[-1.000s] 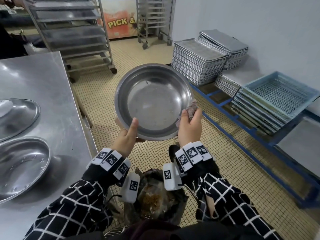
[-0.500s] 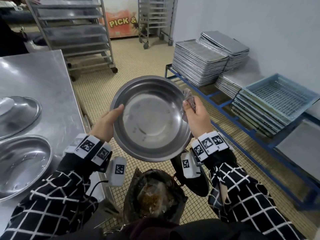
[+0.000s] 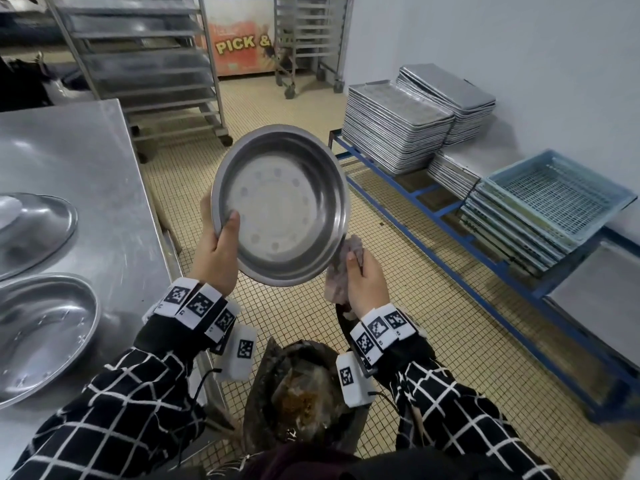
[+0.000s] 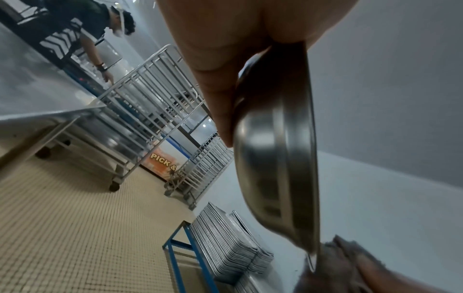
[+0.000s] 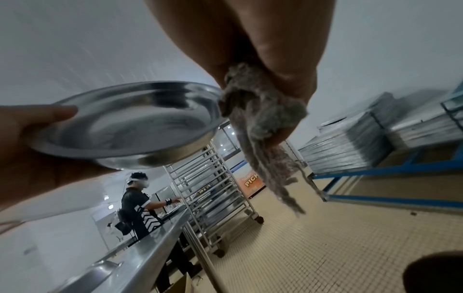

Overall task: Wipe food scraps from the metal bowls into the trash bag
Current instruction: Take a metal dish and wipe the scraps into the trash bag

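1. The steel table (image 3: 86,161) runs along the person's left side and carries two more metal bowls (image 3: 41,327), one nearer and one farther. They sit within easy reach of the left arm, probably so that bowls can be taken or set down without a step.
2. The trash bag (image 3: 298,386) stands open on the tiled floor close to the person's body, with brownish scraps inside. The raised bowl is held above and slightly beyond it, so loosened bits would likely fall toward its mouth.
3. The held bowl (image 3: 280,206) is tilted steeply, its inside facing the person. No scraps show on its surface, so this one looks about finished.
4. The left hand (image 3: 216,254) grips the bowl's near-left rim, thumb inside and fingers behind. That leaves the inside free for wiping.
5. The right hand (image 3: 367,282) is closed around a bunched grey rag (image 3: 343,268) that touches the bowl's lower right edge. Loose strands hang from the fist, ready for another pass.
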`<state>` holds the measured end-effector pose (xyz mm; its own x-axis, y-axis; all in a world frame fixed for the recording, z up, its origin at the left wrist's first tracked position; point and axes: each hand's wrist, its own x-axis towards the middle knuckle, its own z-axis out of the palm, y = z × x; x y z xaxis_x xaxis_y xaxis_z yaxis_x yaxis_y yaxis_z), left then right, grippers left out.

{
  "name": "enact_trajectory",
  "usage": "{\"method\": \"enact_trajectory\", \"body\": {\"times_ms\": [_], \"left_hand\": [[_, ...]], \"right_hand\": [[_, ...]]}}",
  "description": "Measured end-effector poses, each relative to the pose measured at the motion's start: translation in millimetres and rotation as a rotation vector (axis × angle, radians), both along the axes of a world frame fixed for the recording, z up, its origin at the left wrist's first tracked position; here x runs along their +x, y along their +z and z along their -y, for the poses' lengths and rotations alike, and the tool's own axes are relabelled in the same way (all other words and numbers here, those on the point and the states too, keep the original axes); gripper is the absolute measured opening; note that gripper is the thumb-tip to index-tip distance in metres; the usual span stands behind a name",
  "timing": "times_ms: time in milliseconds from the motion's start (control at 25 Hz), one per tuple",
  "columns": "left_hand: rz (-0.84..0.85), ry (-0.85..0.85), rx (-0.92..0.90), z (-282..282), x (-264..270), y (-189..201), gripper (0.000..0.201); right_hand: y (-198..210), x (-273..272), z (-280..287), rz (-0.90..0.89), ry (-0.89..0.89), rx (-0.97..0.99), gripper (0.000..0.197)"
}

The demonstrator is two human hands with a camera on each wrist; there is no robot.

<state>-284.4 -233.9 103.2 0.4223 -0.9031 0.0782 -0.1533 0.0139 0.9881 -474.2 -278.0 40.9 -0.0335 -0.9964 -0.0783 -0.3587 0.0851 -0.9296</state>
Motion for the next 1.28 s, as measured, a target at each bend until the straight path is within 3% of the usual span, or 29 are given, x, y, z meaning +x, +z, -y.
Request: {"method": "enact_trajectory", "body": {"times_ms": [160, 240, 320, 480, 640, 760, 960, 1040, 1160, 1240, 1280], "left_hand": [[0.155, -0.09, -0.011, 1.2, 9.3, -3.7, 0.044], [0.16, -0.162, 0.032, 0.3, 8.3, -5.2, 0.04], [0.143, -0.198, 0.066, 0.5, 3.8, -5.9, 0.035], [0.123, -0.294, 0.128, 4.8, -0.4, -7.2, 0.029], [0.092, -0.338, 0.142, 10.0, 2.3, -2.7, 0.027], [0.091, -0.229, 0.134, 9.4, 2.6, 7.9, 0.047], [0.105, -0.157, 0.109, 11.3, -0.4, 14.0, 0.048], [0.054, -0.073, 0.091, 18.7, -3.6, 7.3, 0.048], [-0.06, -0.002, 0.146, 27.3, 2.7, -7.5, 0.044], [-0.153, -0.021, 0.177, 33.7, 6.1, -11.1, 0.04], [-0.181, -0.029, 0.198, 35.6, 7.2, -11.4, 0.05]], "right_hand": [[2.6, -2.4, 7.2, -0.206, -0.014, -0.17, 0.02], [20.9, 0.5, 13.7, -0.208, 0.027, -0.295, 0.015], [37.8, 6.9, 25.7, -0.21, 0.087, -0.42, 0.024], [48.4, 22.2, 55.0, -0.441, 0.246, -0.73, 0.023], [28.1, 18.5, 65.5, -0.627, 0.502, -0.644, 0.031], [16.4, 4.8, 56.6, -0.693, 0.582, -0.578, 0.035], [4.2, 9.4, 20.7, -0.65, 0.761, -0.463, 0.034], [-0.4, 13.2, 6.3, -0.649, 0.78, -0.531, 0.044], [-7.9, 12.2, 0.7, -0.59, 0.649, -0.783, 0.036], [-3.1, 6.0, 8.9, -0.511, 0.596, -0.826, 0.031], [2.1, 3.0, 12.1, -0.476, 0.591, -0.814, 0.03]]}}
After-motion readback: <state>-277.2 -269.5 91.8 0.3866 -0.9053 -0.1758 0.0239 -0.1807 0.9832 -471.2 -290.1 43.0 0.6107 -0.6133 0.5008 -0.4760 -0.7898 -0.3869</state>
